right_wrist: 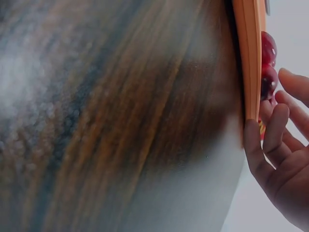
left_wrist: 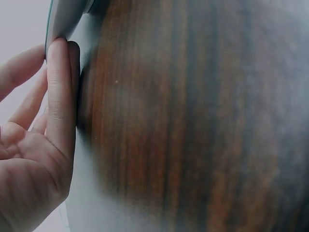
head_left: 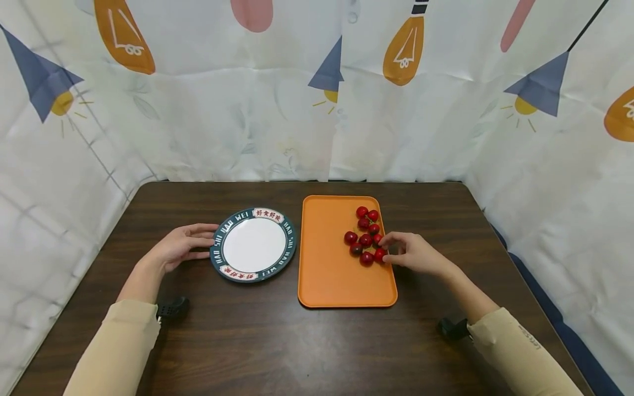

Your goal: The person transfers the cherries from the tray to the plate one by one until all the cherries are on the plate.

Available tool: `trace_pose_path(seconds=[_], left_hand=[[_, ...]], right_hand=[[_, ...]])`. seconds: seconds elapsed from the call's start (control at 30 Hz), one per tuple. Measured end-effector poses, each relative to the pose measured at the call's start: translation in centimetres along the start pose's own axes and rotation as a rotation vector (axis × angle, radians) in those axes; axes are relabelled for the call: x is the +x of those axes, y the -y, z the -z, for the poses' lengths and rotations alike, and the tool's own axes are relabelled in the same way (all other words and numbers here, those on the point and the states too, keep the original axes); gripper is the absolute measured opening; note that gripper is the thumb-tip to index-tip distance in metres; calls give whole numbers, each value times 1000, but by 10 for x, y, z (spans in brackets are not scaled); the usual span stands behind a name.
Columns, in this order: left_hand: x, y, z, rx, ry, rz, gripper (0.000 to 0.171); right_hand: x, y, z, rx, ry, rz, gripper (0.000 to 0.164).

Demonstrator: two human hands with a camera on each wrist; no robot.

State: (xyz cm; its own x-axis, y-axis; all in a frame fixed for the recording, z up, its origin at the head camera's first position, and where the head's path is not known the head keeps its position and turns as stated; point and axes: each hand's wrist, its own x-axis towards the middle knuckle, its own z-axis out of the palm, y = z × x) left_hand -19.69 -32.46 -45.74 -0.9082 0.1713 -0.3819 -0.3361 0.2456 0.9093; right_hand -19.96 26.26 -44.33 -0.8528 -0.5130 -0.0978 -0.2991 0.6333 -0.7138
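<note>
My left hand (head_left: pixel 185 245) touches the left rim of a round white plate (head_left: pixel 255 245) with a dark green lettered border. Its fingers are extended at the rim, and in the left wrist view one finger (left_wrist: pixel 60 87) meets the plate's underside (left_wrist: pixel 72 14). On an orange rectangular tray (head_left: pixel 324 275) lies a cluster of red cherries (head_left: pixel 365 241), towards its right side. My right hand (head_left: pixel 413 253) reaches over the tray's right edge with fingertips around the nearest cherry (head_left: pixel 380 254). In the right wrist view a finger (right_wrist: pixel 253 140) touches the tray's side, and another stands slightly apart from the cherries (right_wrist: pixel 269 79).
The dark wood table (head_left: pixel 233 335) carries both the plate and the tray, side by side with a narrow gap between them. A printed white curtain (head_left: pixel 213 121) hangs behind the table and along its sides. Dark bands (head_left: pixel 173 308) are on both wrists.
</note>
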Motion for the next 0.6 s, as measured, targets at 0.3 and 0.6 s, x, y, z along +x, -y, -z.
trace_pose_path(seconds=[0.3, 0.6], left_hand=[[-4, -3, -3, 9, 1, 3, 63], [-4, -4, -4, 26, -7, -9, 60]], right_hand=[[1, 5, -5, -65, -10, 39, 32], [3, 8, -9, -86, 10, 10, 33]])
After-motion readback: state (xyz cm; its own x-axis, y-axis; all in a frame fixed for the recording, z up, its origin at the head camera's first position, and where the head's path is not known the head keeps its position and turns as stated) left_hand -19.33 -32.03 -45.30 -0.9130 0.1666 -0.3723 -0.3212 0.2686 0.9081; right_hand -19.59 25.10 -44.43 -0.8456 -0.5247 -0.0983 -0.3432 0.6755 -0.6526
